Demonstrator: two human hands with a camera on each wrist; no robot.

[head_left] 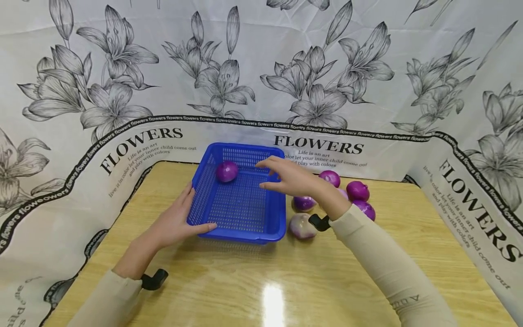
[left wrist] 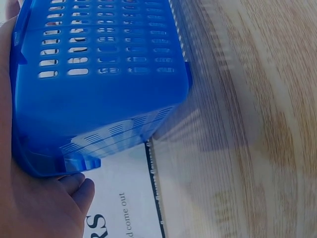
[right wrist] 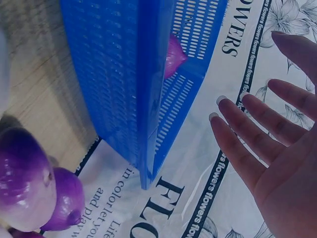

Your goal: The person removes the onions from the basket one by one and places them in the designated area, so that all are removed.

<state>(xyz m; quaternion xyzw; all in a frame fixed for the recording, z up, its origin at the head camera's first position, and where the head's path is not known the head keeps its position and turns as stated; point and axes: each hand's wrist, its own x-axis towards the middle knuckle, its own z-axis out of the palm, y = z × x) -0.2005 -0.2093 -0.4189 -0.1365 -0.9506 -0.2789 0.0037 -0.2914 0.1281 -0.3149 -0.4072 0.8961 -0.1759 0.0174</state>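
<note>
A blue perforated plastic basket [head_left: 241, 236] stands on the table with one red onion [head_left: 227, 171] inside, towards its far left. My left hand [head_left: 175, 222] grips the basket's near left corner, fingers along the outer left side and thumb over the near rim. In the left wrist view, fingertips [left wrist: 83, 192] curl beside the rim. Above the basket's right side hovers my right hand [head_left: 292, 177], its fingers spread and holding nothing. Several more red onions [head_left: 357, 190] lie right of the basket, partly hidden by my right forearm. A paler, whitish-purple onion [head_left: 302, 226] is nearest me.
The wooden table [head_left: 220, 286] extends in front of the basket and to both sides. A white flower-printed cloth [head_left: 253, 100] rises behind it and along the left and right edges. The basket's far side stands close to this cloth.
</note>
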